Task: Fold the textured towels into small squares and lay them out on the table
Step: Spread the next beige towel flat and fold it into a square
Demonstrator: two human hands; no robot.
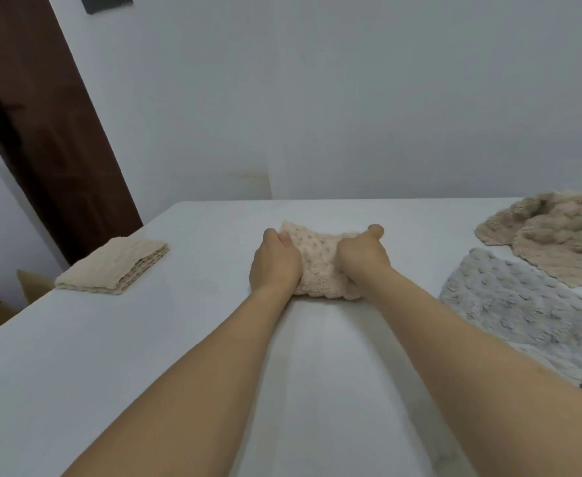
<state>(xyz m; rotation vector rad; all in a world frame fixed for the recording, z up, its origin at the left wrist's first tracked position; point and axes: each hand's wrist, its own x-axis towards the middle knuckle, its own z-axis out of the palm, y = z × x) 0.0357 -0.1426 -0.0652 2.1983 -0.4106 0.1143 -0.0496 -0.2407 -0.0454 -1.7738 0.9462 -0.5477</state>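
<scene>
A small folded pinkish-beige textured towel lies on the white table near its far middle. My left hand grips its left side and my right hand grips its right side, thumbs on top. A beige towel folded into a square rests near the table's left edge. On the right lie an unfolded grey bubble-textured towel and a crumpled beige towel.
A second grey towel reaches the right edge of the view. Behind the table is a pale wall. A dark brown door stands at the left, beyond the table's edge.
</scene>
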